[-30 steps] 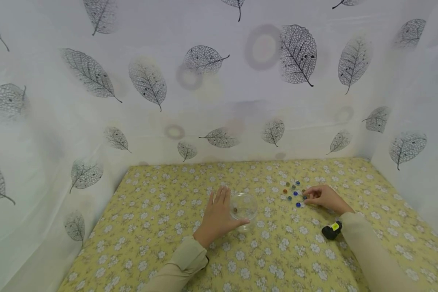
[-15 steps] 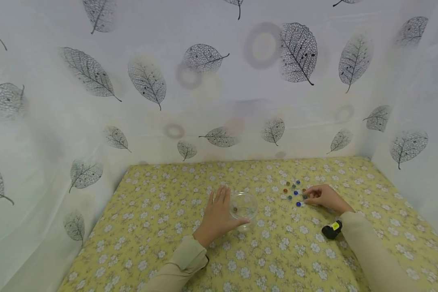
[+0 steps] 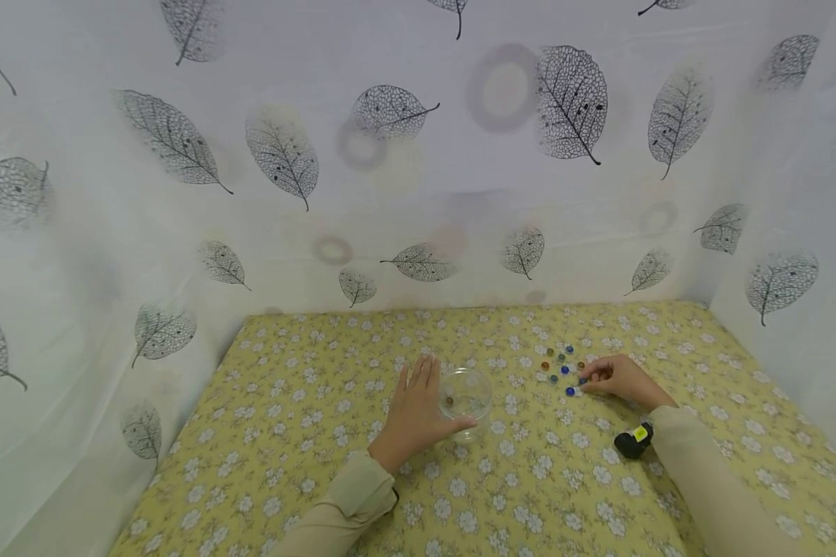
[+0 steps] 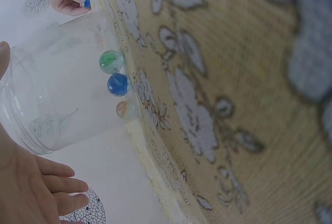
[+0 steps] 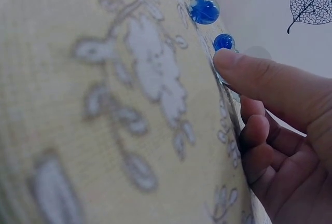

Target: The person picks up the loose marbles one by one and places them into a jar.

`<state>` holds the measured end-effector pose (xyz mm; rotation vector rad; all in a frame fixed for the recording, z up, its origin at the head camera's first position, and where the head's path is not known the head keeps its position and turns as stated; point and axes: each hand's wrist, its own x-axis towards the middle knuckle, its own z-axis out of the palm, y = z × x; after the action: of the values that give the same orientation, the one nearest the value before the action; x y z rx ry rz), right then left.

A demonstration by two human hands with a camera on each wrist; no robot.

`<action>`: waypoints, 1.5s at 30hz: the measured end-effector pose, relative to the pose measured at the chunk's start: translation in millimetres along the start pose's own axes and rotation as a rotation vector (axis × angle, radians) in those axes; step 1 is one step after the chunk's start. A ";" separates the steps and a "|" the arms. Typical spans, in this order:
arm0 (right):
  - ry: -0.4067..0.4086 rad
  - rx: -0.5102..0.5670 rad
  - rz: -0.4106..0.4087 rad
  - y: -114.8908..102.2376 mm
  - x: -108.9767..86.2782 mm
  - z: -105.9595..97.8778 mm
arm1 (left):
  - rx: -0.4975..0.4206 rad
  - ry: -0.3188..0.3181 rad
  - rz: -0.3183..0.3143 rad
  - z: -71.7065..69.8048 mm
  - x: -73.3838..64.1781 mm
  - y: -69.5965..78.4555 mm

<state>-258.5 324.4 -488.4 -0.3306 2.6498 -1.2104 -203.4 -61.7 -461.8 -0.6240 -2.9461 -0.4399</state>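
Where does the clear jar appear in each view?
Head: clear jar just right of center, beside the left hand.
Left wrist: left half, turned sideways in the picture.
Right wrist: not in it.
Landmark in all three: the right hand, respectively right of center, top left, lower right.

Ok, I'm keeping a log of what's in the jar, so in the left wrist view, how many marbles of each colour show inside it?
Green marble: 1
Blue marble: 1
Clear marble with an orange-brown tint: 1
Total showing in the jar: 3
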 end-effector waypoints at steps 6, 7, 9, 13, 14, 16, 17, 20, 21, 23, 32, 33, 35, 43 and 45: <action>-0.008 0.018 0.005 0.5 0.6 -0.9 | 0.004 -0.005 -0.006 -0.2 0.3 0.4; -0.008 0.018 0.006 0.6 0.6 -1.0 | 0.004 -0.006 -0.007 -0.3 0.4 0.5; -0.009 0.019 0.011 0.8 0.5 -1.1 | 0.007 -0.007 -0.008 -0.5 0.6 0.8; -0.012 0.016 0.021 1.0 0.6 -1.0 | 0.011 -0.003 -0.006 -1.1 0.3 1.3; -0.012 0.016 0.023 0.9 0.5 -0.9 | 0.013 -0.002 -0.005 -1.2 0.2 1.4; -0.012 0.016 0.023 0.8 0.6 -0.8 | 0.013 0.001 -0.004 -1.4 0.0 1.3; -0.012 0.016 0.021 0.7 0.6 -0.7 | 0.012 0.003 -0.003 -1.3 0.0 1.2; -0.009 0.011 0.018 0.4 0.2 -0.6 | 0.011 0.003 -0.005 -1.1 0.0 0.7; -0.007 0.006 0.014 0.5 0.0 -0.7 | 0.011 0.003 -0.006 -1.2 0.0 0.6; -0.003 -0.009 0.004 0.6 -0.7 -1.2 | 0.011 0.005 -0.003 -1.4 -0.1 0.5; 0.015 -0.033 0.010 1.6 -3.9 -4.4 | 0.010 0.005 0.011 -2.7 -0.9 1.1; 0.018 -0.034 0.015 0.8 -4.5 -4.8 | 0.011 0.005 0.012 -2.6 -0.9 1.2; 0.028 -0.045 0.018 -1.8 -5.9 -6.0 | 0.019 0.001 0.011 -2.3 -0.8 1.2; 0.075 -0.051 0.016 -17.3 -10.6 -13.1 | 0.030 0.024 0.022 -1.7 -0.4 0.6; 0.084 -0.049 0.010 -21.9 -11.6 -15.2 | 0.033 0.024 0.021 -1.3 -0.3 0.4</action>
<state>-249.1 324.6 -460.9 -0.2798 2.7523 -1.1829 -202.9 -61.9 -460.5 -0.6406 -2.9154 -0.3931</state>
